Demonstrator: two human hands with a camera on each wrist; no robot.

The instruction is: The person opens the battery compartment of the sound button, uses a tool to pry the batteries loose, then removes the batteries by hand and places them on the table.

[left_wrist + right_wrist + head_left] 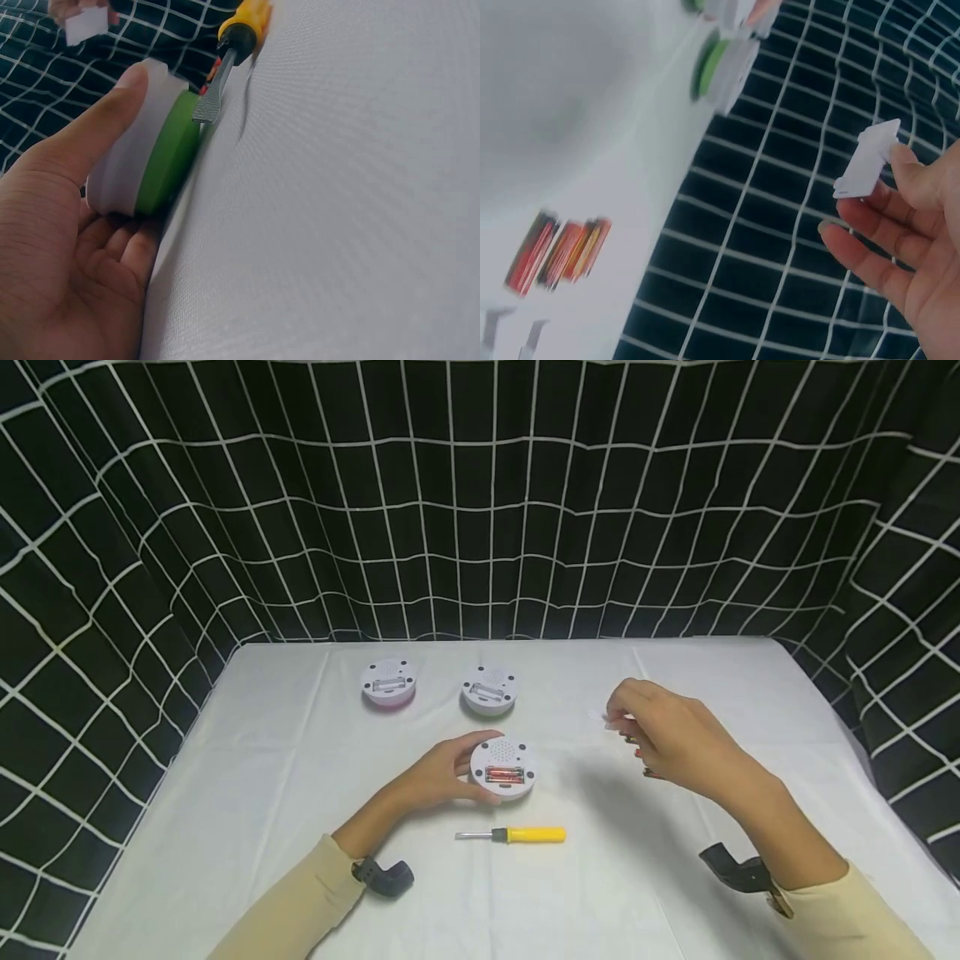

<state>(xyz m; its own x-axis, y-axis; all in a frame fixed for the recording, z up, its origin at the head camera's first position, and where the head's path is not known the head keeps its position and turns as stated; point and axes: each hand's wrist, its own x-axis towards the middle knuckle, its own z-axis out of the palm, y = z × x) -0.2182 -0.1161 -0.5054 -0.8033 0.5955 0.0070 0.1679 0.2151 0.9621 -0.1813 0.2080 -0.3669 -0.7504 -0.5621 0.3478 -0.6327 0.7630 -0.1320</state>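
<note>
My left hand [442, 774] grips a round white device [504, 750] by its side, thumb and fingers around the rim. Red batteries [505, 775] lie in its uncovered compartment, which faces up; the left wrist view shows its green lower part [169, 154]. My right hand [678, 735] is raised over the right side of the table. Between thumb and fingers it pinches a small white battery cover [866, 161]. Several loose red batteries [559, 251] lie on the cloth, partly hidden by that hand in the head view.
Two similar round devices, one left [388, 683] and one right [489, 691], sit behind with uncovered compartments facing up. A yellow-handled screwdriver [535, 835] lies in front of the held device. White cloth covers the table [300, 827]; a black gridded curtain [480, 527] stands behind.
</note>
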